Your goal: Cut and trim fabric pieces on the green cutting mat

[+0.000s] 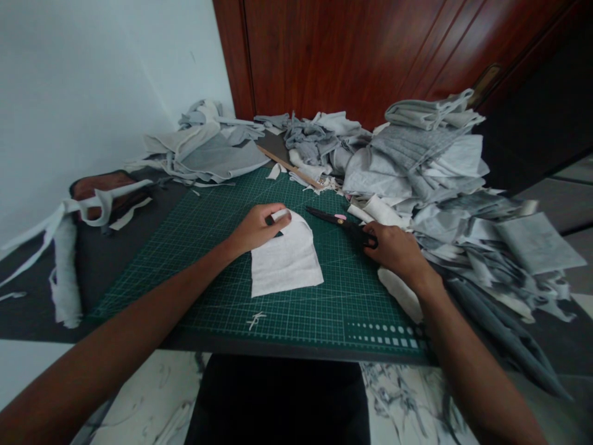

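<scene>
White cloth [290, 262], inward of near edge of cutting mat [213, 210] | judged light, limp, best held by curved top | there pinched by left hand [257, 228] | scissors [340, 221] gripped by right hand [396, 247]

Table [106, 266]: dark top
Cutting mat [352, 284]: green, gridded, flat on the table, under a white cloth piece [287, 259] and thin snippets [256, 319]
Left end: reddish-brown item [90, 185] (unclear what), pale rolled fabric [67, 272]
Back left: loose gray cloth heap [222, 154]
Right: taller gray fabric pile [430, 173]
Floor [125, 402]: pale, strewn with blurred shreds [403, 405]
</scene>
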Demonstrator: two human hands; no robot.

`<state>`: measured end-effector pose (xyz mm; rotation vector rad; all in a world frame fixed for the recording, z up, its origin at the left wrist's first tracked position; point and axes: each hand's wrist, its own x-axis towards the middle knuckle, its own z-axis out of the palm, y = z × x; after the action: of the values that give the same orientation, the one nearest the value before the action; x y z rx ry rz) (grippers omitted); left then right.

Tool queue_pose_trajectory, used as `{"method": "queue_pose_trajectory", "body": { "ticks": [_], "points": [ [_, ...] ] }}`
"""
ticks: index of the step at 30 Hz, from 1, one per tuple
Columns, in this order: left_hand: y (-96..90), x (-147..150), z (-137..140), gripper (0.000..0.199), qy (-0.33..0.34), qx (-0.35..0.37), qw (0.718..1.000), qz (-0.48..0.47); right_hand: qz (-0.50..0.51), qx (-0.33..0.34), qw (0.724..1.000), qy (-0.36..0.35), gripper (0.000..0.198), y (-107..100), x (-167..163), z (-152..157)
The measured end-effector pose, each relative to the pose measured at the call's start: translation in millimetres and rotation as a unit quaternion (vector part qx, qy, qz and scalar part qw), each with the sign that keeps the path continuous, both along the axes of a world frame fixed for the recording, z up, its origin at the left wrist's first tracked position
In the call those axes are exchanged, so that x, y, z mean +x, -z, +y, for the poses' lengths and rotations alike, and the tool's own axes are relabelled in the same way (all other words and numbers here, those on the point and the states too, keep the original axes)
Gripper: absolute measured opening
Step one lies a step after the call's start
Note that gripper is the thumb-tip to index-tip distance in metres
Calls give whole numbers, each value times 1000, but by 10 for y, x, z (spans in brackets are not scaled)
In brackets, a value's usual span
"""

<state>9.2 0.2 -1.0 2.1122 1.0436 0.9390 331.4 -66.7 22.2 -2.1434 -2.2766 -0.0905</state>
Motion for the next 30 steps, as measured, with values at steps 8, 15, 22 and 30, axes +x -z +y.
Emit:
{"method": "queue_pose_trajectory", "body": {
  "ticks": [8,15,22,30],
  "points": [
    [-104,-92,24,25,-45,188,977,89,44,38,998,-38,46,64,92,58],
    [-71,-85,28,26,-62,184,979,59,156,16,974,-166,64,139,394,195],
    [-96,-48,-18,28,-70,193,977,62,175,-52,950,-252,47,109,341,168],
    [-57,-26,-19,25,-44,215,975,41,156,-38,945,-284,43,122,226,155]
  ]
}}
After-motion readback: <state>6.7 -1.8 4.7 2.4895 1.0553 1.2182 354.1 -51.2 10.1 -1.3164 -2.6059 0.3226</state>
